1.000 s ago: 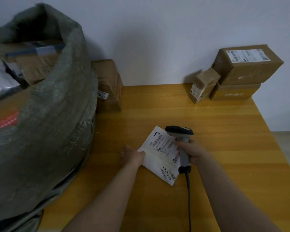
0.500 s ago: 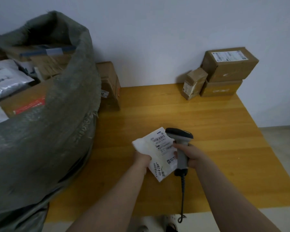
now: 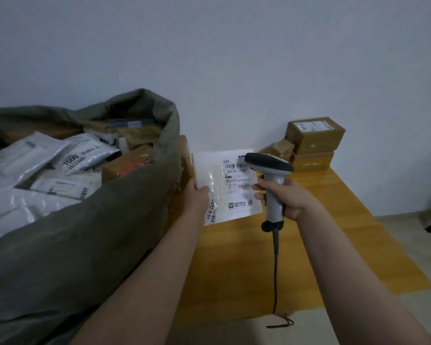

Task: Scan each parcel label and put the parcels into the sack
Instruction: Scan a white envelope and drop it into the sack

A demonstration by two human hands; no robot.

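While a white plastic mailer (image 3: 209, 168) hangs above the wooden table (image 3: 346, 225), just right of the grey-green woven sack (image 3: 85, 232), the person's left hand (image 3: 197, 197) pinches its near-left edge, thumb on the printed face. Its shipping label (image 3: 237, 181), barcode at the top, faces the camera. The right hand (image 3: 284, 195) is wrapped round the grey handle of a barcode scanner (image 3: 271, 168), whose dark head overlaps the label's far-right corner; whether the two touch cannot be told. A black cable (image 3: 275, 265) drops from the handle past the table's near edge. At left, the sack stands open, packed with white and silver mailers (image 3: 35, 158) and cardboard boxes (image 3: 127, 168). Against the pale wall (image 3: 259, 70) at the table's far right corner, a labelled brown box (image 3: 316, 138) sits on a second box (image 3: 311, 161), a smaller taped carton (image 3: 281, 148) leaning beside them. Another brown carton (image 3: 186, 158) shows between sack and mailer.
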